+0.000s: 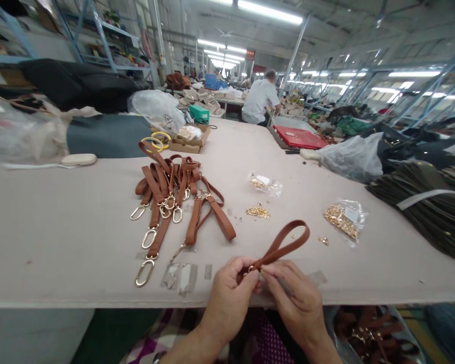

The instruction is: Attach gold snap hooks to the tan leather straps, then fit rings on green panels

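Close to the table's front edge, my left hand is closed around the lower end of a brown leather wrist strap, whose loop stands up and leans to the right. My right hand pinches at the same end with thumb and forefinger; whatever small piece lies between those fingertips is hidden. To the left lies a pile of similar brown straps with gold oval clasps. Beyond the held loop are a loose heap of small gold fittings and a few more gold pieces.
Clear bags of gold fittings lie at the right and centre. Small plastic wrappers rest left of my hands. A dark stack of material borders the right side. Below the edge sits a bag of brown straps. A person sits farther back.
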Available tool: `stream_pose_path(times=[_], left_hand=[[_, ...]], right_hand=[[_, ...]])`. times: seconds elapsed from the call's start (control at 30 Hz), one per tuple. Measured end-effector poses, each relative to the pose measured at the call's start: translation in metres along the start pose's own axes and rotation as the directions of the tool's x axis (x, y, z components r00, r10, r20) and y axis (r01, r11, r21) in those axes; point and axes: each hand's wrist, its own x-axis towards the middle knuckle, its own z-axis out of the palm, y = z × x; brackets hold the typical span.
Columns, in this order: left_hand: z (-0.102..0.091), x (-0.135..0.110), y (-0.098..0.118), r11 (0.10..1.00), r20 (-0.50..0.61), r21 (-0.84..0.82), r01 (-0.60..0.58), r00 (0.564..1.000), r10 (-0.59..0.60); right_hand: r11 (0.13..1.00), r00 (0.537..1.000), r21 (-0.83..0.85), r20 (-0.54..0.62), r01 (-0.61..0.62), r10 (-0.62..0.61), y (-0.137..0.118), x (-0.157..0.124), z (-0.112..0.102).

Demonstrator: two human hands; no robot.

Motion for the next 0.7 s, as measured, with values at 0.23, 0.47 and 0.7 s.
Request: stream_pose_path(times=[0.23, 0.47, 0.7], left_hand=[[0.000, -0.002, 0.001, 0.980, 0.008, 0.159, -0.121, 0.993, 0.121], [0.002, -0.011, 0.003, 0.939, 0.075, 0.269, -0.214, 0.977, 0.201], [0.016, -0.019, -0.010, 0.895, 0.209, 0.365, -0.256, 0.960, 0.189]], right_hand=[[0.997, 0.993, -0.003, -0.090, -0.075, 0.074, -0.007, -0.005, 0.003], [0.728, 0.779, 0.445, -0.102, -0.521, 0.619, -0.015, -0.019, 0.016], [0.734, 0.787, 0.451, -0.104, -0.508, 0.608, -0.033, -0.038, 0.002]])
